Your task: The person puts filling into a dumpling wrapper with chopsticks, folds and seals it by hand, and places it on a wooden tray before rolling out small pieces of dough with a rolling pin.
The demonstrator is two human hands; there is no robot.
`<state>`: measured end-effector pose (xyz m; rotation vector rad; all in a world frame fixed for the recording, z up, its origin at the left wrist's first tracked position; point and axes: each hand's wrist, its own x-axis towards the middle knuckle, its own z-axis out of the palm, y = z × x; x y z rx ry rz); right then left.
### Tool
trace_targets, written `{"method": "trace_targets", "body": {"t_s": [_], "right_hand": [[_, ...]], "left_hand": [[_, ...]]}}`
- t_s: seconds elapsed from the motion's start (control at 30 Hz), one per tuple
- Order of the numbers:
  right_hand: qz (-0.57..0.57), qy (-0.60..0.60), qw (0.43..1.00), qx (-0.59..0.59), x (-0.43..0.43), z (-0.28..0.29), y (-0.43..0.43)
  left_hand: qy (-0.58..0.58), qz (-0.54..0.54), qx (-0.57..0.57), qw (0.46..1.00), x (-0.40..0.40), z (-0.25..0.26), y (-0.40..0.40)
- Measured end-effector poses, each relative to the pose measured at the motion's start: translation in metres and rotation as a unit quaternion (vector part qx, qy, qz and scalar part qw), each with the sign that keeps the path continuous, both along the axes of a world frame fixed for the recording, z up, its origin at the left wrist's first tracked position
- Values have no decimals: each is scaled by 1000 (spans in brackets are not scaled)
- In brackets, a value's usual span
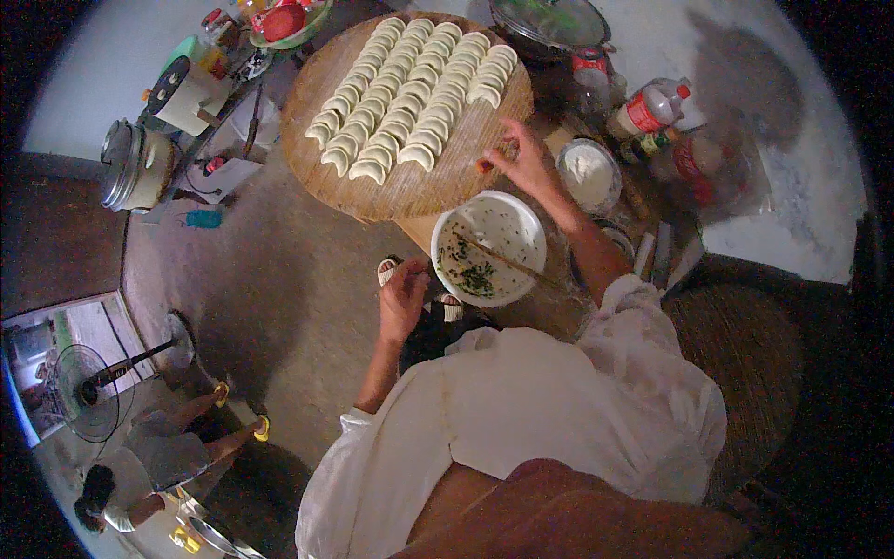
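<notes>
Rows of folded dumplings (412,91) lie on a round wooden board (447,189). My right hand (524,164) is over the board's right edge, its fingers apart. A small orange-red spot shows at its fingertips; I cannot tell whether it is a thing or lit skin. Just below the board is a white bowl (513,209) with some chopped green filling (478,278) low inside it. Chopsticks (503,255) lean across the bowl to its lower right rim. My left hand (404,300) is left of the bowl, apart from it, fingers loosely curled; whether it holds anything is hidden.
A bowl of white flour (590,175) stands right of my right hand. Plastic bottles (653,108) and a lidded pan (552,24) are beyond it. Jars and a white pot (188,94) crowd the left side. A fan (91,391) and another person (167,454) are at lower left.
</notes>
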<state>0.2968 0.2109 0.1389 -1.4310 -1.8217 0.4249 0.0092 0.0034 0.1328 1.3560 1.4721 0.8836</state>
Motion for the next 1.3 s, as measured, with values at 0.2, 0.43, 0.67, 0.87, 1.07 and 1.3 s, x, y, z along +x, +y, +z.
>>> {"method": "trace_targets", "body": {"t_s": [0.2,0.43,0.67,0.87,1.07,1.3], "right_hand": [[-30,-57,997,-51,-28,11,-35],[-39,-53,997,27,-38,-10,-30],[-46,-48,996,62,-35,-13,-29],[141,559,768,-279,-45,97,-68],[430,586,617,-302,-69,245,-168],[561,561,567,-221,-79,275,-200]], "left_hand": [[-37,-7,0,999,6,-6,3],[-78,-8,-34,996,8,1,-7],[-72,-5,-13,997,5,-6,-13],[-94,13,4,995,-6,-29,-14],[19,-37,5,999,2,-12,-4],[-68,-71,53,994,9,1,-1]]}}
